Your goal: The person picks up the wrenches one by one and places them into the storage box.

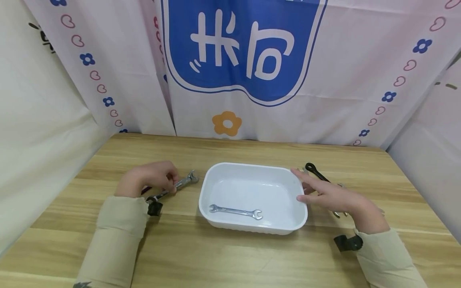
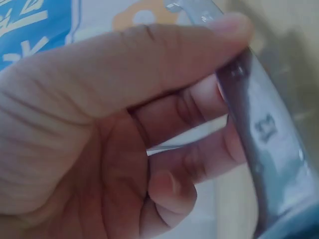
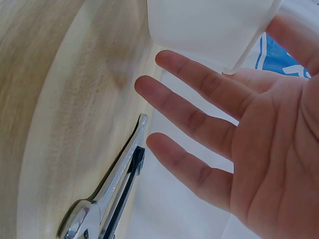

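Observation:
My left hand point(image 1: 155, 176) pinches a silver wrench point(image 1: 185, 182) between thumb and fingers, left of a white plastic tub point(image 1: 252, 230). In the left wrist view, the thumb presses on the shank of this wrench point(image 2: 271, 134), which is marked 13. Inside the tub, near its front wall, lies a small double open-end wrench point(image 1: 235, 211). My right hand point(image 1: 333, 196) is at the tub's right rim, its thumb over the edge. In the right wrist view, several straight, spread fingers point(image 3: 187, 117) lie outside the tub wall point(image 3: 209, 30).
Right of the tub, partly under my right hand, lie a black-handled tool point(image 1: 317, 172) and other metal tools, among them a chrome wrench point(image 3: 107, 194). A dark reddish tool point(image 1: 145, 190) shows beside my left wrist. A printed cloth point(image 1: 306, 116) hangs behind the wooden table point(image 1: 230, 264).

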Demonstrator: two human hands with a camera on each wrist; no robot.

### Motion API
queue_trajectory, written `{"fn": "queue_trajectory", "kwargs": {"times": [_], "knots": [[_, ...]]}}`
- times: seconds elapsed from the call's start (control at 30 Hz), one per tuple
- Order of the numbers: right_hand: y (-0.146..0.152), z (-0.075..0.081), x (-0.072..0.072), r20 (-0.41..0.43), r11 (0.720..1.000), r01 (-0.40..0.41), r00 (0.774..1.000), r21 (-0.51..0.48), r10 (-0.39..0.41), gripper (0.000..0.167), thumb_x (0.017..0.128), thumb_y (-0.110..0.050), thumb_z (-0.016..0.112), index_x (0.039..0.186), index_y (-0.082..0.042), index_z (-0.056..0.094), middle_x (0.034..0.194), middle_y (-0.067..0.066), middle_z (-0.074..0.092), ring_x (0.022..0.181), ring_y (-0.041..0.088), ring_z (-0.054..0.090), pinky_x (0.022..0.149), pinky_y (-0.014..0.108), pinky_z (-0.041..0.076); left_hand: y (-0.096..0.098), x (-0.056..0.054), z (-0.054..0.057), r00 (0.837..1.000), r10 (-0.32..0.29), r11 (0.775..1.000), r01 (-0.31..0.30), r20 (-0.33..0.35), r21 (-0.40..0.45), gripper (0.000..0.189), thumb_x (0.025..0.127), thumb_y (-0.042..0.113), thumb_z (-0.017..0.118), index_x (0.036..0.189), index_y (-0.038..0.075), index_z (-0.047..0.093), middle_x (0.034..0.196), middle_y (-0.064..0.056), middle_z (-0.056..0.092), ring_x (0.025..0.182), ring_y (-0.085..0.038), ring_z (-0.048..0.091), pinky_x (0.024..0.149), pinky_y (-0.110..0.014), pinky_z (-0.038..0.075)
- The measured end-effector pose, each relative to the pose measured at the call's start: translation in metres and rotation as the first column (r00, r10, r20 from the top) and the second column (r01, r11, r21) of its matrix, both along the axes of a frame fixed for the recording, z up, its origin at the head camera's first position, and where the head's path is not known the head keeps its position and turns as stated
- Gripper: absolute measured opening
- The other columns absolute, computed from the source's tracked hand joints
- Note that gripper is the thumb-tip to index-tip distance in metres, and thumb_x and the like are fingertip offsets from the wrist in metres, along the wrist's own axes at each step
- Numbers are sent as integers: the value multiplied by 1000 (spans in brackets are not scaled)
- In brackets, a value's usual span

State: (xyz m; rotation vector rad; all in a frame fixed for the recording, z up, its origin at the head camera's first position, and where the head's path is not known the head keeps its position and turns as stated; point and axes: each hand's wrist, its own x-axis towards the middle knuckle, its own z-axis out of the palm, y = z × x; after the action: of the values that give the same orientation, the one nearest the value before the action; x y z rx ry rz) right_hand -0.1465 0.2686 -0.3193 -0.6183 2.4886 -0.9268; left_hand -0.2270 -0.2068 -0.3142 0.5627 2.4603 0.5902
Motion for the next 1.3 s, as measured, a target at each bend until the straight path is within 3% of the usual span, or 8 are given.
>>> {"fn": "queue_trajectory", "kwargs": {"times": [0.37, 0.8, 1.13, 1.3], "knots": [[0, -2, 3, -5, 1000, 8, 1000, -10, -8, 79, 100, -33, 58, 160, -9, 13, 142, 25, 48, 123, 34, 53, 96, 48, 48, -1, 5, 15, 993, -28, 999, 30, -113, 14, 11, 85, 8, 73, 78, 9, 65, 75, 0, 56, 71, -15, 50, 65, -29, 43], [-2, -3, 1, -13, 1000, 5, 1000, -6, -6, 79, 100, -33, 58, 160, -9, 13, 148, 26, 43, 126, 37, 52, 100, 56, 45, 1, 10, 28, 977, -25, 999, 31, -212, 23, 3, 87, 11, 71, 86, 8, 70, 85, -1, 65, 80, -18, 55, 68, -30, 46], [-1, -2, 0, -23, 1000, -5, 1000, -6, 5, 78, 100, -33, 57, 160, -8, 13, 145, 25, 46, 124, 35, 53, 98, 51, 47, 21, 22, 46, 937, -76, 996, 90, -342, 25, 3, 89, 11, 71, 91, 14, 71, 84, 2, 66, 80, -14, 58, 71, -31, 50], [-2, -1, 0, -21, 1000, -7, 1000, -7, 7, 78, 101, -32, 56, 160, -8, 12, 147, 26, 44, 125, 35, 53, 99, 51, 47, 34, 32, 54, 920, -79, 991, 114, -384, 69, 8, 90, 11, 71, 96, 16, 72, 87, 3, 69, 81, -12, 62, 71, -29, 54]]}}
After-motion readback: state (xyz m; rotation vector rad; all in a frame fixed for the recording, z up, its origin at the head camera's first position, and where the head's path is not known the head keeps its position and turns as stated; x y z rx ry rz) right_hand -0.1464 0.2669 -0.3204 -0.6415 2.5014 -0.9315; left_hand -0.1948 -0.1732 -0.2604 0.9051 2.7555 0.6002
